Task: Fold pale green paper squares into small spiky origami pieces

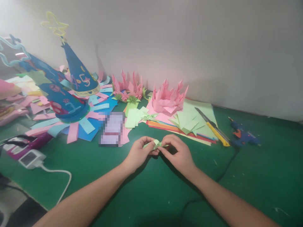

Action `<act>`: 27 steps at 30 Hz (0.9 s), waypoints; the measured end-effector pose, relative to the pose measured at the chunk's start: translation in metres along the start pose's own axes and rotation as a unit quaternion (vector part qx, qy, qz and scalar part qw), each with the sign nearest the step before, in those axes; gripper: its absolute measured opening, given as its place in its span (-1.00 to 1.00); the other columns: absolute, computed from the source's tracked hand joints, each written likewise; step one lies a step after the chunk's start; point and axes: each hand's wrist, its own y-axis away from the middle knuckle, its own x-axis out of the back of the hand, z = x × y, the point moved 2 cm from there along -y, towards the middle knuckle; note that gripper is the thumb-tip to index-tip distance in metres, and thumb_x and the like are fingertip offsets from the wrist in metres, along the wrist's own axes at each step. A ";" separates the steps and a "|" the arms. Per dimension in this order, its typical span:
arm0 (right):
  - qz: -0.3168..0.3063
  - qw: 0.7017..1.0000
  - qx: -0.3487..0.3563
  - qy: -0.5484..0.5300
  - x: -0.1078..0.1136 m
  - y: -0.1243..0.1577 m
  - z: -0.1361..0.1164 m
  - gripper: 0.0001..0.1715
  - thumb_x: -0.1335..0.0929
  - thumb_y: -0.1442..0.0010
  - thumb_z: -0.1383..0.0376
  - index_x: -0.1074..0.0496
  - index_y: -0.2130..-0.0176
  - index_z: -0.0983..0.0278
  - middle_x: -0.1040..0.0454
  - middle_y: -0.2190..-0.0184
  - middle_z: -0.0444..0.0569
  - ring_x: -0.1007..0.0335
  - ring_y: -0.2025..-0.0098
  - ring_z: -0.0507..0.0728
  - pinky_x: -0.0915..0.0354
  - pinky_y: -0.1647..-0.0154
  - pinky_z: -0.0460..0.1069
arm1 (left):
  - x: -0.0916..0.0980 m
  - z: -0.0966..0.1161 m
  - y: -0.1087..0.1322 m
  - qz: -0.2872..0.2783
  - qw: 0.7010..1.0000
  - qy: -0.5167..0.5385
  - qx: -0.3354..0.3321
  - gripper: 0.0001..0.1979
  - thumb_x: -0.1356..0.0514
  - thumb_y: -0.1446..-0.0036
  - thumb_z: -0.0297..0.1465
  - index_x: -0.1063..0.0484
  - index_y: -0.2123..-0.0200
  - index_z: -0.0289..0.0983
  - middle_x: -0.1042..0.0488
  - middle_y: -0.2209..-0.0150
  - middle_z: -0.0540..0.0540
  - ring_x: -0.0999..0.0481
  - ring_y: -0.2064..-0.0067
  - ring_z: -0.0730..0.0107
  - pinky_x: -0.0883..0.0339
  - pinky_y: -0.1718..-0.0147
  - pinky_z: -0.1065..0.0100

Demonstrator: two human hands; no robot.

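Between my two hands, low over the green table, is a small piece of folded light-green paper [156, 144]. My left hand [141, 151] is closed on its left side, thumb on top and fingers curled beneath. On the other side, my right hand [177, 153] pinches the paper's edge between thumb and fingertips. Parts of the folds are hidden by my fingers. Just beyond my hands lie light-green paper squares [187, 121] on a stack of coloured sheets, and a pink folded-paper crown [168, 97].
A yellow utility knife [216, 130] with its blade out rests on the sheets' right edge. Farther right lies a blue glue gun [246, 135] with a cord. At left are a phone [112, 129], blue cone hats [77, 69], a white charger [32, 158] and another pink crown [127, 86].
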 end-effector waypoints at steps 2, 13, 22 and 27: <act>0.001 0.999 0.027 0.028 0.002 0.000 -0.002 -0.93 -0.31 -0.16 0.35 -0.33 0.38 0.19 -0.38 0.36 -0.06 -0.33 0.32 0.10 -0.28 0.33 -0.01 | 0.000 0.000 0.000 0.003 1.000 -0.001 0.001 -0.64 -0.32 0.09 -0.21 -0.36 0.35 -0.37 -0.44 0.41 0.00 -0.49 0.46 0.54 -0.43 0.37 0.40; -0.030 0.983 0.133 0.121 0.003 0.000 -0.003 -0.82 -0.27 -0.20 0.41 -0.44 0.34 0.19 -0.40 0.35 -0.04 -0.32 0.28 0.11 -0.25 0.26 0.00 | 0.002 0.000 0.000 0.000 1.000 -0.022 -0.009 -0.71 -0.27 0.01 -0.26 -0.34 0.32 -0.35 -0.40 0.37 0.02 -0.46 0.50 0.59 -0.40 0.39 0.42; -0.043 0.973 0.181 0.140 0.002 0.002 0.000 -0.82 -0.27 -0.20 0.43 -0.43 0.32 0.20 -0.41 0.40 -0.07 -0.28 0.34 0.09 -0.22 0.32 -0.01 | 0.001 0.002 0.002 -0.013 0.998 -0.061 -0.013 -0.70 -0.29 0.05 -0.34 -0.31 0.27 -0.34 -0.40 0.45 0.05 -0.42 0.49 0.61 -0.36 0.40 0.47; -0.021 0.979 0.174 0.104 0.002 0.002 -0.004 -0.76 -0.26 -0.16 0.50 -0.40 0.27 0.19 -0.43 0.36 -0.07 -0.33 0.29 0.10 -0.26 0.26 0.00 | 0.000 0.003 0.002 -0.003 0.998 -0.057 -0.010 -0.75 -0.26 0.02 -0.42 -0.30 0.26 -0.34 -0.39 0.51 0.08 -0.41 0.51 0.63 -0.32 0.41 0.51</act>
